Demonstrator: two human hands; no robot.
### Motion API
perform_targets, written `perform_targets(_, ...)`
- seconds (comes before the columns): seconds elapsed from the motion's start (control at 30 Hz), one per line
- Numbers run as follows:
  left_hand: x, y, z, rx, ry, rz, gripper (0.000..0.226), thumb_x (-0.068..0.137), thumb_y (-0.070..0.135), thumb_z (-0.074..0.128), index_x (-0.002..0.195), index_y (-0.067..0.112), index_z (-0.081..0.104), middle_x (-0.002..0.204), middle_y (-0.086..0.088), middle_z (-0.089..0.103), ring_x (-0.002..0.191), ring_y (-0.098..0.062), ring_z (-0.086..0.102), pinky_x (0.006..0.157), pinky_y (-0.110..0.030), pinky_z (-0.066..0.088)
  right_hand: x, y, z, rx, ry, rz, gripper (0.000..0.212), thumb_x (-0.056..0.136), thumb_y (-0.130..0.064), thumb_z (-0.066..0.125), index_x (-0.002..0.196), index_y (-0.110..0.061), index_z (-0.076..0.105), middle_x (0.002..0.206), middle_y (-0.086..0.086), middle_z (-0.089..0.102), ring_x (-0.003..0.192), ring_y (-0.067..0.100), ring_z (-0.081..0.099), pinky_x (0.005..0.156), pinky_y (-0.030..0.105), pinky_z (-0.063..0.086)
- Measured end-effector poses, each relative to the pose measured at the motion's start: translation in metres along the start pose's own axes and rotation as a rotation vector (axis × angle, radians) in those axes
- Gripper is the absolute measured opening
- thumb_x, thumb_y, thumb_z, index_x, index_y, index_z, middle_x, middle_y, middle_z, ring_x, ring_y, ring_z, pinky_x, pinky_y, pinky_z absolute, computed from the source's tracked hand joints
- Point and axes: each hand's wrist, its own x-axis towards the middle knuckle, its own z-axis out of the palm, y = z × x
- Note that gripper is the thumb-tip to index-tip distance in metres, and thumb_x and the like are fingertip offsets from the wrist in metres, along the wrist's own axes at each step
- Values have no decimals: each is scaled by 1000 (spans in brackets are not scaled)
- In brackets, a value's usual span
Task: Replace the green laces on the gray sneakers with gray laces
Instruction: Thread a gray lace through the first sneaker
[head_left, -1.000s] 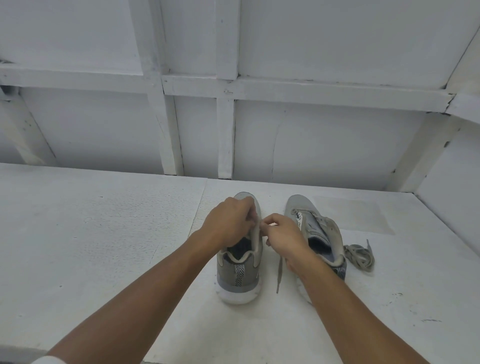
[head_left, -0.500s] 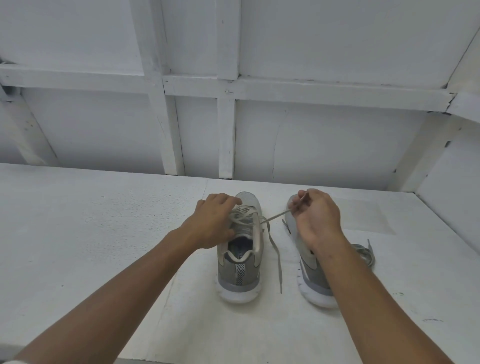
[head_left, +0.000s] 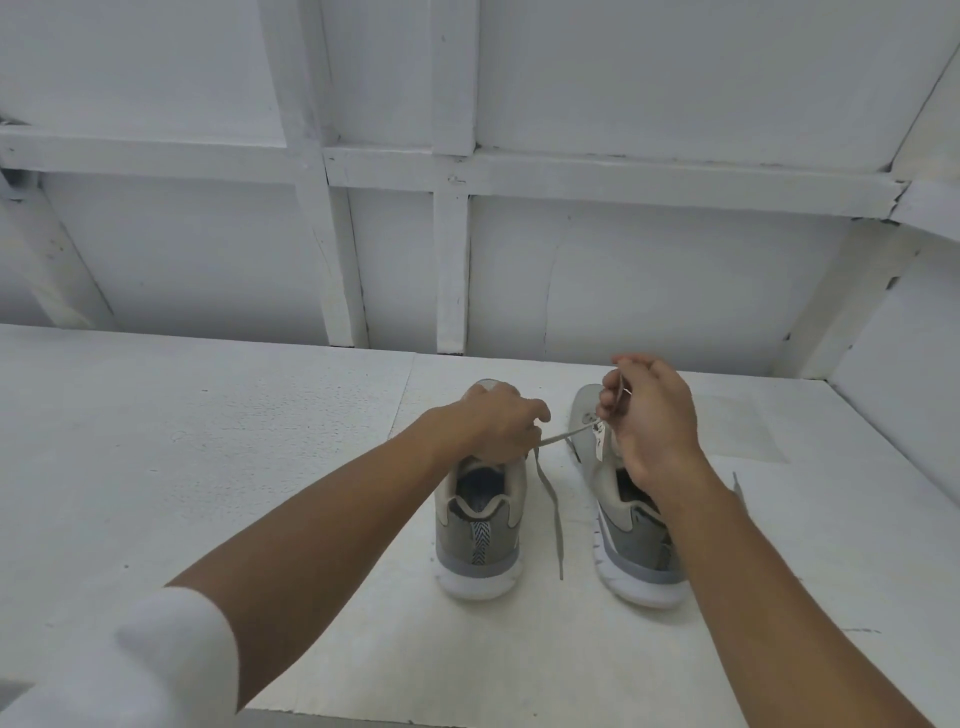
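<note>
Two gray sneakers with white soles stand heel-toward-me on the white table. My left hand (head_left: 501, 426) presses down on the lacing area of the left sneaker (head_left: 480, 540) and covers its eyelets. My right hand (head_left: 647, 415) is raised over the right sneaker (head_left: 631, 545), pinching one end of a gray lace (head_left: 566, 434). That lace runs taut from the left sneaker up to my right fingers. Its other end (head_left: 551, 514) hangs loose on the table between the shoes. My right forearm hides the laces that lay right of the right sneaker, except one tip (head_left: 736, 480).
The white table (head_left: 208, 467) runs to a white framed wall (head_left: 452, 260) at the back, with a slanted white side panel (head_left: 904, 395) at the right. A white sleeve (head_left: 130, 670) shows at the lower left.
My right hand has pulled the lace end farther up and to the right, drawing it tighter. My left hand stays on the left sneaker's lacing.
</note>
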Motion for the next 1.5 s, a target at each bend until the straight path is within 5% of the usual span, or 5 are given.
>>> perform_targets(0.23, -5, 2, -17, -390, 177, -2, 50, 92, 16, 60, 137, 21, 39, 112, 0, 66, 98, -18, 59, 88, -33, 48, -1, 10, -6, -815, -179, -130, 16, 88, -21, 62, 100, -30, 68, 101, -11, 68, 93, 7, 64, 85, 30, 50)
perform_targets(0.5, -25, 6, -50, -536, 305, 110, 50, 89, 25, 64, 133, 20, 40, 90, 10, 65, 87, -9, 60, 76, -20, 46, 7, -2, 11, -1144, -368, -247, 26, 93, -43, 56, 108, -29, 72, 83, -1, 66, 70, 11, 57, 60, 22, 42)
perform_targets(1.0, -54, -1, -22, -753, 376, 49, 36, 87, 19, 69, 117, 20, 49, 86, 10, 72, 80, -3, 67, 75, -21, 52, 25, -15, 37, -111, -242, 156, 11, 94, -9, 59, 98, -1, 53, 85, 16, 60, 64, 15, 67, 61, 24, 57)
perform_targets(1.3, -70, -34, 9, -737, 617, -304, 4, 89, 28, 65, 87, 25, 63, 86, 14, 63, 83, -4, 59, 65, -15, 41, 19, -12, 41, -523, -305, -24, 16, 95, -6, 53, 98, -12, 68, 91, -1, 71, 51, 9, 45, 46, 17, 36)
perform_targets(1.5, -82, -37, 54, -845, 571, -468, 30, 87, 52, 61, 88, 22, 66, 84, 12, 65, 81, -2, 59, 64, -19, 42, -3, 13, 52, -832, -383, -204, 15, 92, -25, 61, 84, -21, 73, 79, -8, 72, 64, 5, 57, 54, 10, 41)
